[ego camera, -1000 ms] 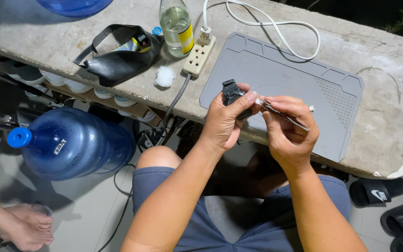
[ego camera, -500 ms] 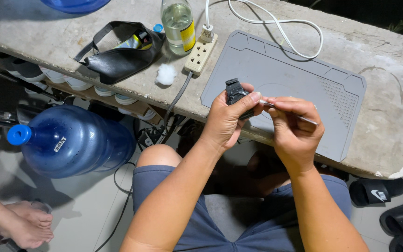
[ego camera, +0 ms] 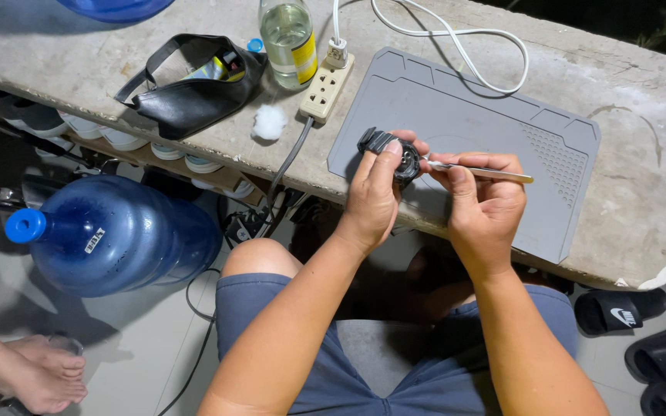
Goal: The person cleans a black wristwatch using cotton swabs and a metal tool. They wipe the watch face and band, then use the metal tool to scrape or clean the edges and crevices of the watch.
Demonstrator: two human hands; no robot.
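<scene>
a: what is the left hand (ego camera: 373,202) doing?

b: it is curled around a small black watch (ego camera: 391,152), thumb and fingers gripping its case, held just above the near edge of the grey work mat (ego camera: 502,131).

a: and the right hand (ego camera: 486,202)?

b: closed in a pinch on a thin metal tool (ego camera: 481,171). the tool lies nearly level, and its tip meets the watch on the right side of the case. the two hands sit close together, almost touching.

a: where is all this relative to the table?

b: over the front edge of the rough concrete table (ego camera: 641,185), above the person's knees.

a: what else lies about?

b: to the left of the mat, a beige power strip (ego camera: 327,87) with a white cable (ego camera: 456,38) plugged in, a clear glass bottle (ego camera: 288,35) with a yellow label, a wad of white cotton (ego camera: 269,122) and an open black pouch (ego camera: 190,92). on the floor, a big blue water jug (ego camera: 117,239) lies on its side, black slippers (ego camera: 649,331) rest at the right, and another person's foot (ego camera: 36,377) shows in the lower left corner.
</scene>
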